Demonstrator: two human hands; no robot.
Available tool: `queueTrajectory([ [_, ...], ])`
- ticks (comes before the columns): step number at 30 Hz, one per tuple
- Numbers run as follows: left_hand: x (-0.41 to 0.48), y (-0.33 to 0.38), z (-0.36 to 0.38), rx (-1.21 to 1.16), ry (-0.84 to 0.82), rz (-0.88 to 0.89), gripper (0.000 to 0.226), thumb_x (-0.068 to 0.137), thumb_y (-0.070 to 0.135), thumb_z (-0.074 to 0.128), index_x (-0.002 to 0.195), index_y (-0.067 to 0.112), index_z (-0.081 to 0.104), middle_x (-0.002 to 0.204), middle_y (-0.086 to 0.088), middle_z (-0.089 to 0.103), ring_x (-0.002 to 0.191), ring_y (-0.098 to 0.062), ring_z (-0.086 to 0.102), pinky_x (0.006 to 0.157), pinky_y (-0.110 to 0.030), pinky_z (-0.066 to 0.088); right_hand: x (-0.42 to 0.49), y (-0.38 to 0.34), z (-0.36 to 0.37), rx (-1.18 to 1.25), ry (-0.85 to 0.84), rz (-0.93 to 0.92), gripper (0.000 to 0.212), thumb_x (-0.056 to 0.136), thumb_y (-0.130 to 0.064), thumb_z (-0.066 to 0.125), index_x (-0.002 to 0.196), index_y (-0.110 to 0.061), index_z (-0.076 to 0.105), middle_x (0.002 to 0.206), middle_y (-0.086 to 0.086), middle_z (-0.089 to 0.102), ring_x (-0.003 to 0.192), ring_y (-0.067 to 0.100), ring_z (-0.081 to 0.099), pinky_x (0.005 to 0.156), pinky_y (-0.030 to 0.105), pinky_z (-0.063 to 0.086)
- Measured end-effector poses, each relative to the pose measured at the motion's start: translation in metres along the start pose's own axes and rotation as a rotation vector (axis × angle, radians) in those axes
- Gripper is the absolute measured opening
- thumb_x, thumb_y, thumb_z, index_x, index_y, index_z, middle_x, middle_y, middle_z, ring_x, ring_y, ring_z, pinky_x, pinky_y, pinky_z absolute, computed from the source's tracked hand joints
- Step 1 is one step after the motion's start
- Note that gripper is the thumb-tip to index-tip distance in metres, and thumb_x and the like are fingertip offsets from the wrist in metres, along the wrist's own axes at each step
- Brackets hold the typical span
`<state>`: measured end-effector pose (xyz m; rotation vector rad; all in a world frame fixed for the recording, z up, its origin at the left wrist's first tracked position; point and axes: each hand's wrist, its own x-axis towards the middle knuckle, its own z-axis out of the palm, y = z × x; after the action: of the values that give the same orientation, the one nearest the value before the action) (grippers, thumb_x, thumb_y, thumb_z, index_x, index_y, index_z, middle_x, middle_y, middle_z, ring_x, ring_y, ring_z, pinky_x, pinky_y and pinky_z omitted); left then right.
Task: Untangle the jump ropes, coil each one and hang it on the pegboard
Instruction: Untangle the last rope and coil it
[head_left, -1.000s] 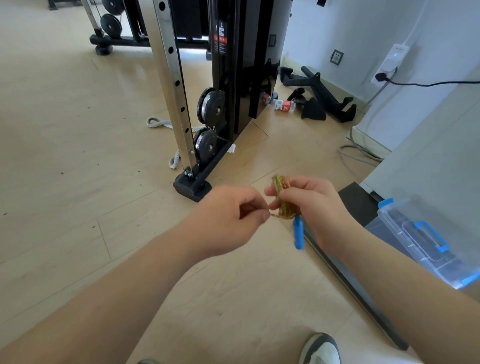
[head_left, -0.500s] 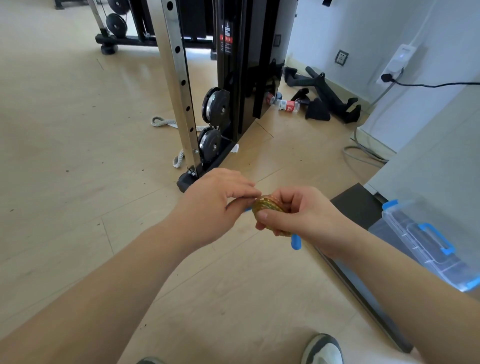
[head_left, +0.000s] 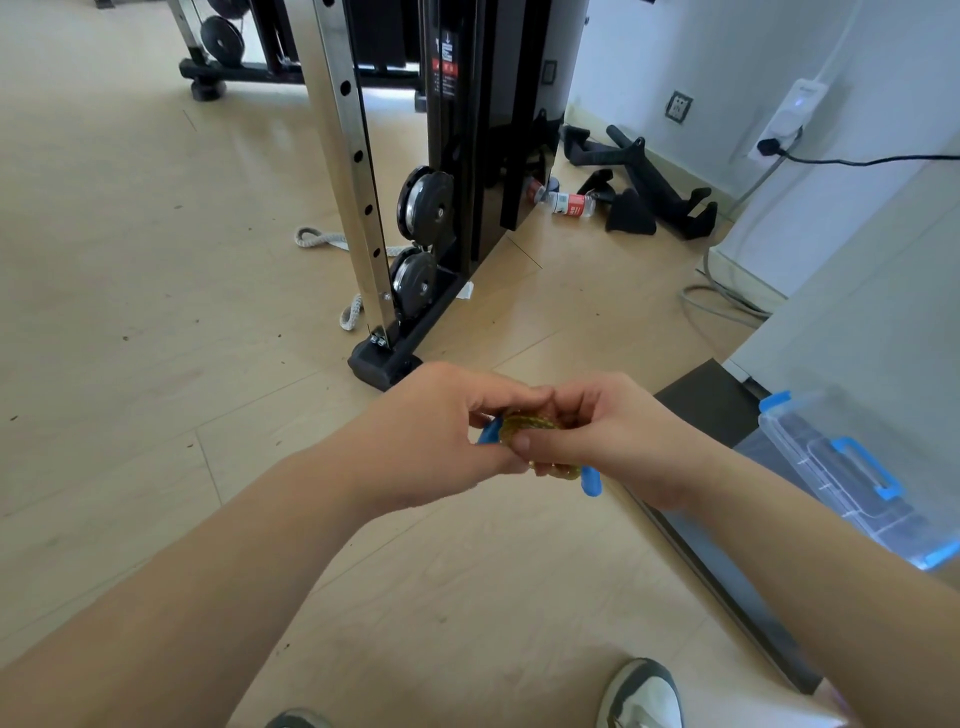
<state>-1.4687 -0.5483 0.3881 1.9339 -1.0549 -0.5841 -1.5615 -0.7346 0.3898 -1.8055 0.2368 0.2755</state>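
Yellow-green rope (head_left: 530, 423) bunched into tight coil between both hands, above floor (head_left: 156, 312). Right hand (head_left: 618, 441) clamped on coil to keep loops together; left hand (head_left: 441, 436) pinching blue handle (head_left: 488, 434), likely tucking end. Second handle (head_left: 589, 480) dangling below. Pegboard not visible.

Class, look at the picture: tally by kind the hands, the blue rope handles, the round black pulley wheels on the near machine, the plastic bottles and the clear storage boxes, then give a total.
Hands: 2, left and right, both on the coiled rope
Blue handles: 2
Pulley wheels: 2
Bottles: 1
Storage boxes: 1
Total: 8
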Motion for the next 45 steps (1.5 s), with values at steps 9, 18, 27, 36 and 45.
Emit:
queueTrajectory([
  [9, 0.003, 0.001, -0.011, -0.022, 0.139, 0.023, 0.032, 0.084, 0.004, 0.081, 0.110, 0.023, 0.081, 0.092, 0.016, 0.079, 0.088, 0.004, 0.073, 0.081, -0.016, 0.058, -0.003, -0.017, 0.012, -0.093, 0.283, -0.028, 0.031, 0.065, -0.028, 0.097, 0.077, -0.007, 0.077, 0.080, 0.021, 0.071, 0.066, 0.020, 0.063, 0.065, 0.042, 0.054],
  [18, -0.009, 0.018, -0.012, -0.037, 0.311, -0.048, 0.031, 0.083, 0.010, 0.082, 0.103, 0.034, 0.081, 0.086, 0.018, 0.078, 0.083, 0.000, 0.075, 0.082, -0.026, 0.062, -0.017, -0.026, 0.000, -0.235, 0.203, -0.055, 0.016, 0.080, -0.031, 0.086, 0.092, -0.028, 0.076, 0.091, -0.011, 0.078, 0.091, 0.005, 0.073, 0.088, 0.033, 0.061],
  [27, -0.010, 0.027, 0.003, 0.066, 0.382, -0.107, 0.024, 0.083, 0.014, 0.081, 0.100, 0.031, 0.082, 0.084, 0.020, 0.077, 0.082, 0.004, 0.072, 0.081, -0.029, 0.061, -0.022, -0.019, -0.003, -0.490, 0.309, -0.068, 0.016, 0.087, -0.047, 0.076, 0.093, -0.033, 0.072, 0.079, -0.012, 0.071, 0.067, -0.003, 0.062, 0.057, 0.019, 0.049],
  [36, -0.004, 0.006, 0.025, 0.149, 0.412, -0.030, 0.022, 0.086, 0.017, 0.080, 0.103, 0.030, 0.082, 0.086, 0.014, 0.077, 0.080, -0.004, 0.072, 0.077, -0.035, 0.061, -0.018, -0.004, -0.002, -0.429, 0.212, -0.029, 0.014, 0.102, -0.035, 0.060, 0.112, -0.033, 0.069, 0.091, -0.011, 0.074, 0.067, -0.004, 0.062, 0.061, 0.015, 0.048],
  [45, 0.005, -0.009, 0.013, 0.092, 0.078, -0.297, 0.058, 0.087, 0.018, 0.080, 0.139, 0.031, 0.059, 0.109, 0.020, 0.068, 0.094, 0.003, 0.066, 0.081, -0.012, 0.053, -0.002, 0.008, -0.001, -0.503, 0.275, -0.080, 0.023, 0.104, -0.025, 0.056, 0.111, -0.034, 0.075, 0.093, -0.012, 0.075, 0.086, 0.005, 0.067, 0.076, 0.022, 0.055],
])
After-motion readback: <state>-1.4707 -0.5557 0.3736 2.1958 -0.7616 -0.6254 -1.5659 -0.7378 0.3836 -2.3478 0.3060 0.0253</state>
